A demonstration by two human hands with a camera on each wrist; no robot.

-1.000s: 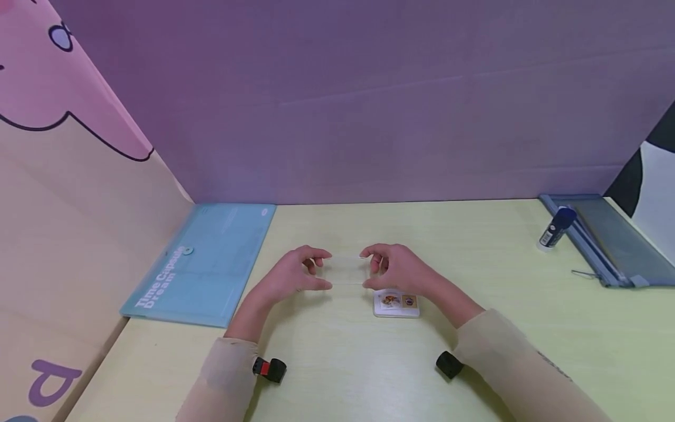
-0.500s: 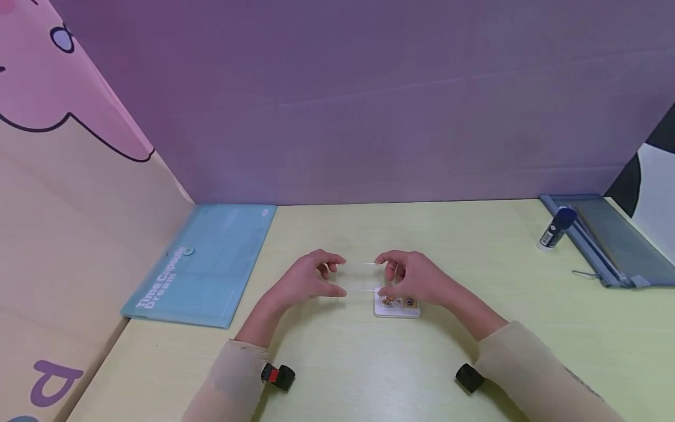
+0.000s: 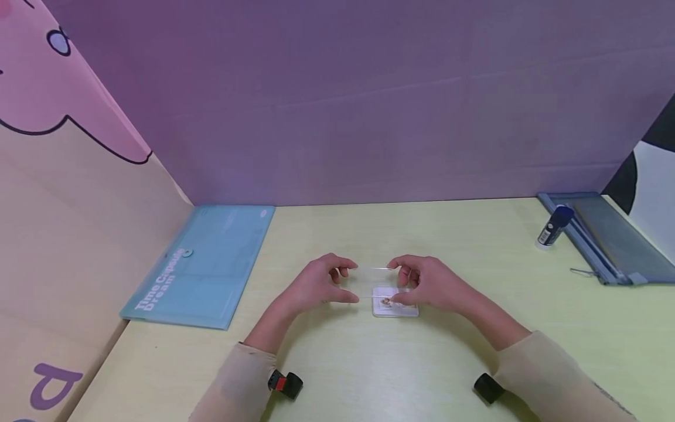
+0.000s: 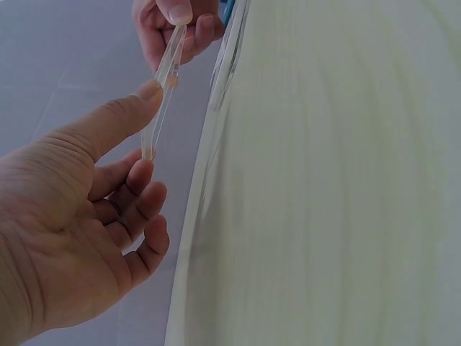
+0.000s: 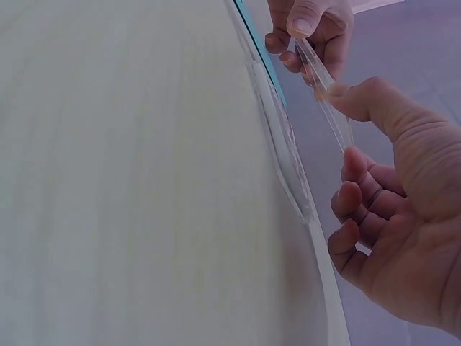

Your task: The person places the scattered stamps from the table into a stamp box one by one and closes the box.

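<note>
A thin, clear plastic lid (image 3: 372, 282) is held level above the table, one end in each hand. My left hand (image 3: 313, 287) pinches its left end between thumb and fingers. The right end is pinched the same way by my right hand (image 3: 437, 284). Edge-on in the left wrist view, the lid (image 4: 167, 79) looks like a narrow see-through strip. Below it on the table lies a small, shallow clear case (image 3: 395, 310) with printed cards inside. The lid and the right thumb overlap the case's upper part in the head view.
A blue button folder (image 3: 205, 269) lies at the table's left side. At the right are a grey-blue zip pouch (image 3: 627, 240) and a glue stick (image 3: 555, 227) that overlaps its edge. A purple panel (image 3: 369, 105) rises along the back.
Both hands have moved right and slightly toward the person, carrying the clear lid from left of the card case to partly over it. The case has stayed in place.
</note>
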